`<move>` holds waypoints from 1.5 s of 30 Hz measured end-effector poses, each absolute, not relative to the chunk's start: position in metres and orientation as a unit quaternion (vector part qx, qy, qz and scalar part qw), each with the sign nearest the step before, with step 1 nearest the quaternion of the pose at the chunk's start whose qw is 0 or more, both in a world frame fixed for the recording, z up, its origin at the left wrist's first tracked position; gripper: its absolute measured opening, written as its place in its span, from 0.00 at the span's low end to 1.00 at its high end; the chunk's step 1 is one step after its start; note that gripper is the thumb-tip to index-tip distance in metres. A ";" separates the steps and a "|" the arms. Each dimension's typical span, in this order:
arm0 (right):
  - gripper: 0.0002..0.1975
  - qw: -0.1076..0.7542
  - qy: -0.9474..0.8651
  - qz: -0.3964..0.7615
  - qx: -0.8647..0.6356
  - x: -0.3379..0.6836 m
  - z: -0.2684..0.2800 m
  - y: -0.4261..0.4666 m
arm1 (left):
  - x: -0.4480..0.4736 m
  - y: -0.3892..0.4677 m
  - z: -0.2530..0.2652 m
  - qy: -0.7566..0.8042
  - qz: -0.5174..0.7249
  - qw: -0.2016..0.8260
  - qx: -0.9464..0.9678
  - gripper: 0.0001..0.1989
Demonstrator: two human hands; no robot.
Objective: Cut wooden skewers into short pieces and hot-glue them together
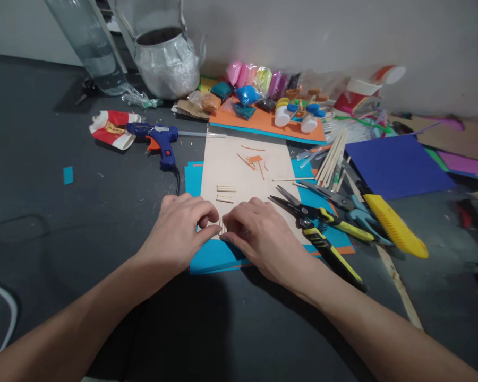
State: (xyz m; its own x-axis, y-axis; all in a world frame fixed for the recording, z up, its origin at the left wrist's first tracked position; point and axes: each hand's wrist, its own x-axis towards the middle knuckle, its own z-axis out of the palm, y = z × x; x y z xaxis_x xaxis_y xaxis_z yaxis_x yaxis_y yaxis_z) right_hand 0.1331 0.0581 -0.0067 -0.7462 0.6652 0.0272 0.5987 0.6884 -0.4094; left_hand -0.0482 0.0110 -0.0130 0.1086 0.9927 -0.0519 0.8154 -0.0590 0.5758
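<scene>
Several short wooden sticks (222, 226) stand close together between my two hands, near the front of a cream sheet (250, 164). My left hand (179, 225) has thumb and forefinger closed against their left side. From the right, the bent fingers and thumb of my right hand (258, 233) press on the same sticks and partly cover them. Just beyond my fingertips lie two small groups of cut sticks, a nearer bundle (225, 199) and a farther bundle (227, 188). Orange paper scraps (255, 159) are scattered farther up the sheet.
Yellow-black cutting pliers (314, 215), scissors (342, 201) and a yellow utility knife (396, 225) lie right of my right hand. A blue glue gun (165, 143) rests at left. Behind are long wooden sticks (332, 159), clay packets (247, 95), a metal pot (167, 66) and a bottle (95, 53).
</scene>
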 end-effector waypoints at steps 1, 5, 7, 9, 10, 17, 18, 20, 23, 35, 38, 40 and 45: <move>0.06 0.090 -0.913 0.194 -0.347 0.133 -0.006 0.058 | -0.048 0.011 -0.013 0.640 0.185 0.242 0.706 0.07; 0.07 0.104 -0.908 0.198 -0.354 0.132 -0.007 0.056 | -0.049 0.011 -0.013 0.637 0.184 0.237 0.710 0.07; 0.07 0.107 -0.907 0.198 -0.355 0.133 -0.008 0.056 | -0.048 0.011 -0.012 0.639 0.181 0.236 0.710 0.06; 0.06 0.109 -0.908 0.197 -0.352 0.133 -0.008 0.055 | -0.048 0.011 -0.011 0.640 0.180 0.237 0.708 0.07; 0.06 0.110 -0.909 0.196 -0.351 0.133 -0.009 0.055 | -0.047 0.011 -0.011 0.640 0.181 0.237 0.708 0.07; 0.05 0.150 -0.913 0.175 -0.337 0.139 -0.007 0.053 | -0.051 0.011 -0.004 0.653 0.271 0.287 0.646 0.07; 0.05 0.167 -0.911 0.171 -0.335 0.141 -0.006 0.053 | -0.052 0.010 -0.004 0.656 0.304 0.302 0.620 0.07; 0.07 0.206 -0.908 0.159 -0.327 0.144 -0.004 0.055 | -0.052 0.010 -0.003 0.653 0.358 0.355 0.566 0.09; 0.09 0.250 -0.909 0.137 -0.303 0.148 -0.001 0.055 | -0.048 0.008 -0.002 0.606 0.390 0.493 0.488 0.12; 0.09 0.266 -0.933 0.060 -0.235 0.144 0.003 0.049 | -0.035 0.004 -0.001 0.556 0.411 0.578 0.433 0.06; 0.09 0.265 -0.934 0.065 -0.231 0.144 0.002 0.050 | -0.035 0.005 -0.001 0.561 0.414 0.576 0.427 0.06; 0.09 0.270 -0.932 0.076 -0.230 0.145 0.002 0.050 | -0.036 0.006 0.001 0.555 0.409 0.586 0.426 0.05; 0.10 0.294 -0.923 0.107 -0.226 0.147 0.003 0.051 | -0.041 0.008 0.003 0.542 0.388 0.608 0.430 0.07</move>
